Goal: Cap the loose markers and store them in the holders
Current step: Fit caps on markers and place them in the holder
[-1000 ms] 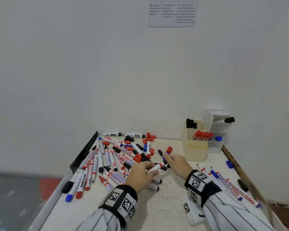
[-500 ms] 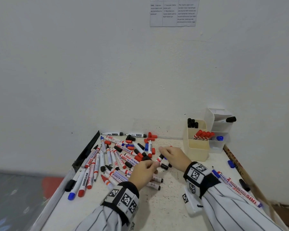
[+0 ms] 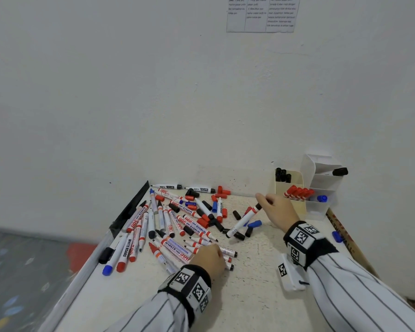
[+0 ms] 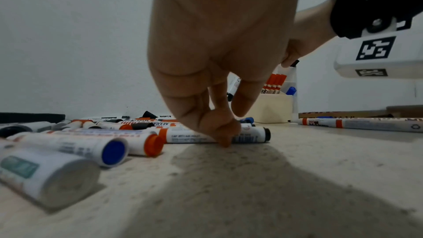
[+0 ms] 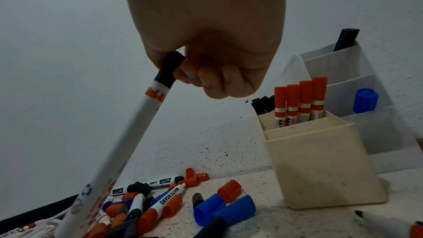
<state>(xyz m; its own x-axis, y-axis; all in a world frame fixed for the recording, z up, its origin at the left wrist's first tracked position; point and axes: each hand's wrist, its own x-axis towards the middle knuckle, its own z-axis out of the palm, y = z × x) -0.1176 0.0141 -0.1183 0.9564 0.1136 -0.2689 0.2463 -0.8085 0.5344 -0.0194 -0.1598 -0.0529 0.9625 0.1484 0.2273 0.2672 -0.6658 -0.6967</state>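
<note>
Item 1, nearest: left hand [image 3: 210, 258], fingers curled down onto the near end of the loose pile, thumb and fingertips pinching the white barrel of a black-ended marker [image 4: 249, 134] that lies flat on the speckled table [image 3: 254, 291]. Not yet lifted.

Item 2: loose markers [image 3: 168, 226], many, red, blue and black, fanned over the left half of the table; several show bare tips.

Item 3: loose caps [image 5: 223, 206], red, blue and black, scattered between the pile and the holders.

Item 4: right hand [image 3: 277, 213], clenched around the black cap end of a capped marker [image 3: 243, 220]. The marker hangs tilted, its tail low toward the caps, its cap end up in the fist, near the holders.

Item 5: cream holder [image 5: 320, 166], front compartment apparently vacant, four red-capped markers [image 5: 301, 101] upright behind, black ones further back.

Item 6, farthest: clear tiered holder [image 3: 324, 185] against the wall, one blue-capped and one black-capped marker inside.

Step in hand, by judgement: storing a capped marker while the other hand fetches the next one.

Next move calls for: swinging the tail forward and down so the marker stands upright, choosing the black compartment, and clearing the red caps on entry; then a matching cap for the marker under the left hand.
</note>
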